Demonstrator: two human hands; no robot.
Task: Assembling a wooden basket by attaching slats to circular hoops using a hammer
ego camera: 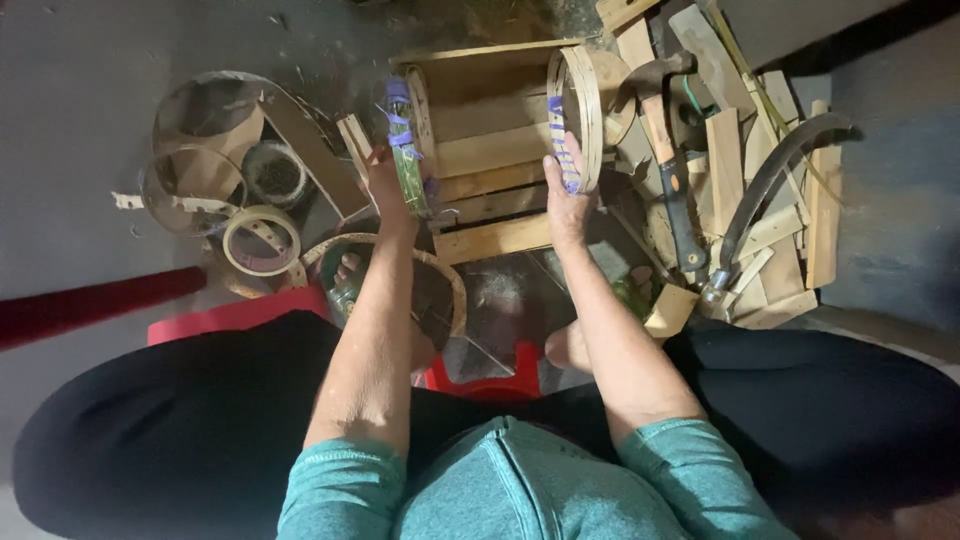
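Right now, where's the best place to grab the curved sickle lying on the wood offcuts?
Probably by the handle end of the sickle, low near the person's right knee, coming from the near side. The dark curved blade arcs up and away over the wood offcuts, so the near end keeps fingers off its edge.

L hand fingers hidden behind green bundle, grip unclear. Sickle blade tip lost in dark. Wood scraps cut off at top edge. Knees cropped both sides.

Dim, warm overhead light, deep shadow across the lap, soft focus and slight wide-angle stretching toward the edges.
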